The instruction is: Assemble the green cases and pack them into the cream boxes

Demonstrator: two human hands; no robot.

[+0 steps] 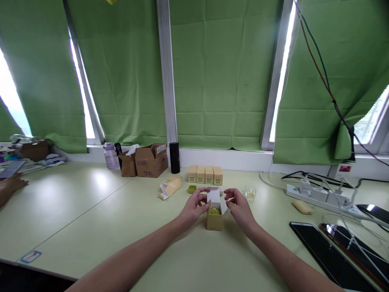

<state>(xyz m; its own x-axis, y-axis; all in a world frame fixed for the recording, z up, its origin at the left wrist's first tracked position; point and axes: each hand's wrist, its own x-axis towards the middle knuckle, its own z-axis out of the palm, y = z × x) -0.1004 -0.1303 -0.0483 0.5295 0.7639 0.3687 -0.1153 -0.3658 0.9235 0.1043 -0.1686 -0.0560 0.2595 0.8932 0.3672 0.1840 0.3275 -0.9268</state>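
A small kraft cardboard box (214, 222) stands upright on the table in front of me, its top open and white inside. Something yellow-green (214, 211) sits in it. The back lid flap (213, 195) stands up, and the side flaps are spread outward. My left hand (196, 205) is closed at the left flap, thumb and fingers pinched on it. At the right flap (224, 206), my right hand (239, 207) has its fingers curled in, with the fingertips touching the flap's edge. A small green open container (192, 189) lies behind my left hand.
Several closed kraft boxes (205, 175) stand in a row behind, with an opened carton (170, 187) to their left. A clear glass-like dish (249, 194) is at right, near a power strip (319, 196) and phones (316, 247). Another person's hand (13, 184) rests far left.
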